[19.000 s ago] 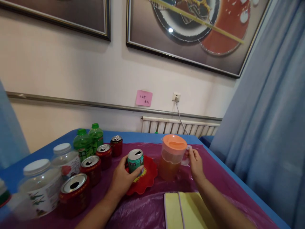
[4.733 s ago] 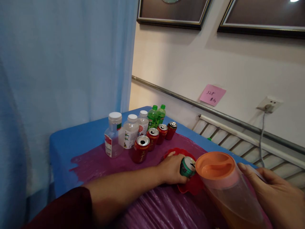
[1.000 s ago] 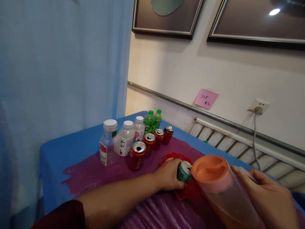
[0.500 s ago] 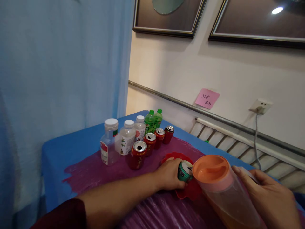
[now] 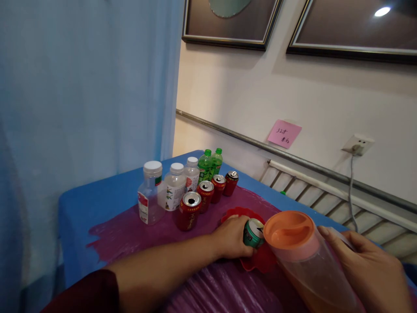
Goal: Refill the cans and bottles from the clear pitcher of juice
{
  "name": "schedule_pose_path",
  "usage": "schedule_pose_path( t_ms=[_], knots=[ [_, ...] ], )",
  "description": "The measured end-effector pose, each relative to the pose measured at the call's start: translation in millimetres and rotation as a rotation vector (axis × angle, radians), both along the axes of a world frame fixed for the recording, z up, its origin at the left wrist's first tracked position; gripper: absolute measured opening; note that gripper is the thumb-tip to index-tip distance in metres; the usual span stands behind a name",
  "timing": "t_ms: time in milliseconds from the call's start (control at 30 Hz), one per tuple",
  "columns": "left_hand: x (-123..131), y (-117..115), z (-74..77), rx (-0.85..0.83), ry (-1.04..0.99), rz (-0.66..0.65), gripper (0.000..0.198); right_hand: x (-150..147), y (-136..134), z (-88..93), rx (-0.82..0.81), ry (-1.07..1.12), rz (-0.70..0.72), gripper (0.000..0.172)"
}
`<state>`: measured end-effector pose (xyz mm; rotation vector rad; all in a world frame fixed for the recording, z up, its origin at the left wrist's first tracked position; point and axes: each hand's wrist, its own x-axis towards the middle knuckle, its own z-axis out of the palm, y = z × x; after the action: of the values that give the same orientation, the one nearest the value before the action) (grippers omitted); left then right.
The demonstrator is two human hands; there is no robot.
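Note:
Wrapped around a green drink can [image 5: 252, 237] is my left hand [image 5: 233, 238]; the can stands in or just over a red scalloped dish [image 5: 260, 260]. A clear plastic pitcher [image 5: 321, 269] with an orange lid [image 5: 289, 232] tilts toward the can's top, its lid edge close to the opening. Brownish liquid shows inside the pitcher. My right hand [image 5: 368, 265] grips the pitcher's handle, fingers closed. Whether liquid is flowing into the can cannot be made out. Left of the dish stand several opened red cans [image 5: 189, 215] in a row.
Behind the cans stand clear bottles with white caps [image 5: 152, 200] and green bottles [image 5: 205, 164]. Purple plastic sheeting [image 5: 130, 232] covers part of the blue table [image 5: 97, 191]. A wall pipe [image 5: 234, 134], radiator [image 5: 302, 187] and plugged-in cord [image 5: 351, 191] lie beyond. A blue curtain [image 5: 84, 87] hangs left.
Both hands, the can and the pitcher hold nearly the same positions. The view has shifted very slightly.

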<state>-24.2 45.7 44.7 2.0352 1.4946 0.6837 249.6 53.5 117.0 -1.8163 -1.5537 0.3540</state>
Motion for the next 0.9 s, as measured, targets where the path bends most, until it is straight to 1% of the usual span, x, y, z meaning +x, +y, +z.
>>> schedule_pose_path(
  t_ms=[100,267,467,667,900],
  knots=[
    [-0.1,0.1,-0.2,0.002,-0.011,0.022,0.066,-0.9,-1.1,1.4,-0.02,0.008,-0.005,0.061],
    [-0.1,-0.4,-0.3,-0.004,-0.008,0.023,0.065,-0.6,1.1,0.5,0.0,-0.021,-0.003,0.062],
    [0.2,-1.1,0.5,-0.002,-0.01,0.028,0.065,0.8,2.9,-0.1,-0.055,-0.01,-0.013,0.065],
    [0.3,-0.9,0.7,0.003,-0.016,0.024,0.063,-2.2,1.3,1.4,-0.013,-0.022,-0.001,0.064],
    [0.1,-0.7,0.1,-0.002,-0.026,0.021,0.066,0.7,0.2,0.1,-0.038,0.009,-0.005,0.067]
  ],
)
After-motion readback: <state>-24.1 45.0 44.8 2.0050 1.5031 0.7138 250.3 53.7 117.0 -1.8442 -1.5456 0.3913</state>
